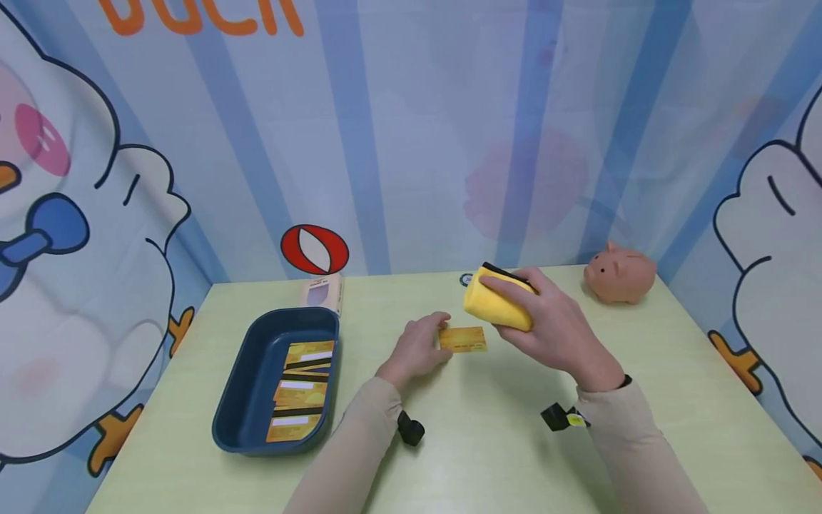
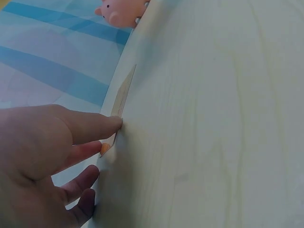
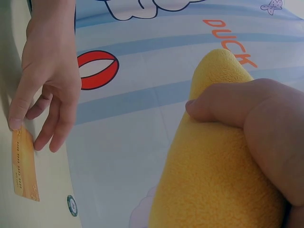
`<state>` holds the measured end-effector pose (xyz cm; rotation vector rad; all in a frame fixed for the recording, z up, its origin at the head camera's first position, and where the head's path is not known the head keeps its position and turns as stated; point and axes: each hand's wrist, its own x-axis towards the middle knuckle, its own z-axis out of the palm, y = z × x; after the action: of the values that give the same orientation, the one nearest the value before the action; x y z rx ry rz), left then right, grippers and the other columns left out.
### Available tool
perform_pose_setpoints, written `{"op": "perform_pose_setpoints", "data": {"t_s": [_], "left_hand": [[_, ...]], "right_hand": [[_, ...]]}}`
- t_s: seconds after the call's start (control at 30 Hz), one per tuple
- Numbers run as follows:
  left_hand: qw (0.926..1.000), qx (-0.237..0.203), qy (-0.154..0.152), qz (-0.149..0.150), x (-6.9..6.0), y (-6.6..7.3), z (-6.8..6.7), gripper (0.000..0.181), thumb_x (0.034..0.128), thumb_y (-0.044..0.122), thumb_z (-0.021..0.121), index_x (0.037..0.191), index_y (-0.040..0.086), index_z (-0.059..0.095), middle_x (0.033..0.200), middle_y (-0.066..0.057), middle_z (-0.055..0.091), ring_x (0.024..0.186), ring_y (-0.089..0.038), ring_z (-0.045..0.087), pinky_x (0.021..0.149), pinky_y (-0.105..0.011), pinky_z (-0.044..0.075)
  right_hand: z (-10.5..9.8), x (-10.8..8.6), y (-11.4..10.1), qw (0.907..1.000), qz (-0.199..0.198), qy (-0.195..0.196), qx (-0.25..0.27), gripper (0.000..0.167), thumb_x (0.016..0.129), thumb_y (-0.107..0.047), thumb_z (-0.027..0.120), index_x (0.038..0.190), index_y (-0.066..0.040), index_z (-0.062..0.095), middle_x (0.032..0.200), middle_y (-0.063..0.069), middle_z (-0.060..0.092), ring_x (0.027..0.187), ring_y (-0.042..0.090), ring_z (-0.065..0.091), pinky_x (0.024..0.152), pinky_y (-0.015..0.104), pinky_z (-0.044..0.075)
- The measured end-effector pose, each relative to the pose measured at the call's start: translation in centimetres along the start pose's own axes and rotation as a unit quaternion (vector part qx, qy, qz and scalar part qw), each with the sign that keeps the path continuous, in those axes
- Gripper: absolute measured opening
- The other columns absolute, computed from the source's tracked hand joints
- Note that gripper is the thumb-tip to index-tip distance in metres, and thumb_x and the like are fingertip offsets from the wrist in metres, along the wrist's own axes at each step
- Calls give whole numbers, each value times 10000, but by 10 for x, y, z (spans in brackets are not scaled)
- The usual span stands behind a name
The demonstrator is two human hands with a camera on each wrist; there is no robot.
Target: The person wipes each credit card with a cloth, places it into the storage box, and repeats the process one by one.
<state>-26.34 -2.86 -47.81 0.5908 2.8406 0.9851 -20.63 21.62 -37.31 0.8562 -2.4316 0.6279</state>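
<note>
A gold bank card [image 1: 464, 340] lies on the table, its printed face with raised digits up. My left hand [image 1: 419, 348] pinches its left end, thumb at one corner and a fingertip at the other; the left wrist view shows the card [image 2: 124, 92] nearly edge-on. My right hand [image 1: 557, 325] grips a bunched yellow cloth [image 1: 494, 301] with a black edge, held above the table to the right of the card. In the right wrist view the fluffy cloth [image 3: 218, 166] fills the near side, with my thumb across it.
A dark blue tray [image 1: 227, 407] with several gold cards [image 1: 300, 392], stripe side up, stands at the left. Behind it is a small box [image 1: 323, 293]. A pink piggy bank [image 1: 619, 275] sits at the back right, and a round chip [image 1: 466, 280] lies near the back edge.
</note>
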Motion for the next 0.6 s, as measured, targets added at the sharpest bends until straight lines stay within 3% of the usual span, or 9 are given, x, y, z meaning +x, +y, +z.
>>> {"op": "perform_pose_setpoints", "data": {"t_s": [0.37, 0.6], "left_hand": [[9999, -30, 61, -74, 4, 0, 0, 671, 853, 85, 849, 1453, 40, 552, 1320, -126, 686, 1253, -345, 603, 1139, -469, 451], [9994, -99, -129, -302, 6, 3, -2, 652, 856, 73, 847, 1443, 55, 563, 1271, -106, 676, 1186, -295, 609, 1097, -448, 480]], "right_hand": [[0, 0, 1, 10000, -44, 63, 11, 662, 848, -158, 837, 1468, -240, 619, 1243, 132, 584, 885, 243, 623, 679, 410, 558], [1, 0, 0, 10000, -63, 57, -27, 661, 848, -167, 836, 1468, -249, 619, 1239, 133, 589, 865, 237, 616, 663, 398, 548]]}}
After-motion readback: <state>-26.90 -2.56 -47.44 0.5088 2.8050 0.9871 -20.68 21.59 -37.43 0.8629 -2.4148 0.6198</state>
